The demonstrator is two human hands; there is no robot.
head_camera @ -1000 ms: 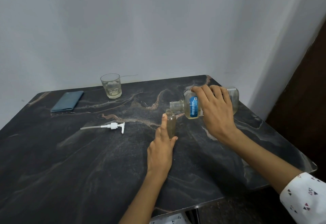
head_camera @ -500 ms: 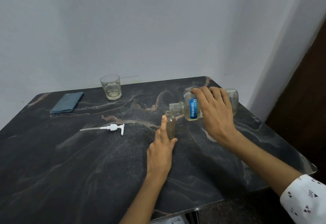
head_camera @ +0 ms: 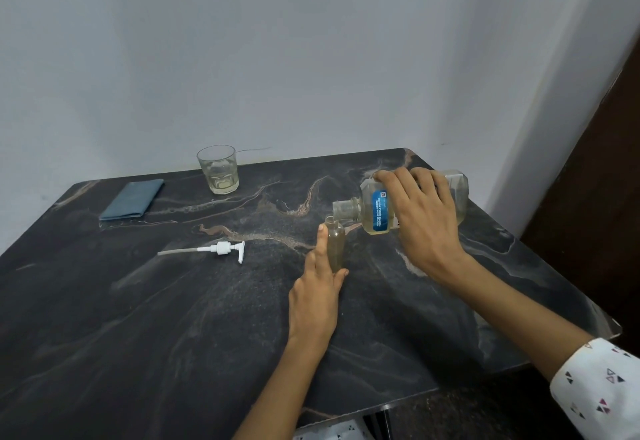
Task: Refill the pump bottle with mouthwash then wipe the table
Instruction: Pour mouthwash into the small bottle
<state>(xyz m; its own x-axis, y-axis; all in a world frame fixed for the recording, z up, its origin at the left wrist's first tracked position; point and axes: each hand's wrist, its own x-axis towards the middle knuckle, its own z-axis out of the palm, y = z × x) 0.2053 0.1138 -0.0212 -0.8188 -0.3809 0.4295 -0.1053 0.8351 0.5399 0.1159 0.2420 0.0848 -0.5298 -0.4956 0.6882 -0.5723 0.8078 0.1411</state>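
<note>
The left hand (head_camera: pixel 313 295) holds the small bottle (head_camera: pixel 335 243) upright on the surface (head_camera: pixel 173 318), steadying it. Just above that grip, the right hand (head_camera: pixel 420 221) clasps the mouthwash bottle (head_camera: pixel 377 209) tipped sideways, spout over the opening, to pour.

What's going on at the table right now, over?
Left hand grips small clear pump bottle, upright on table. Right hand holds large clear mouthwash bottle tipped, mouth over its neck. White pump head lies apart; nothing blocking.
</note>
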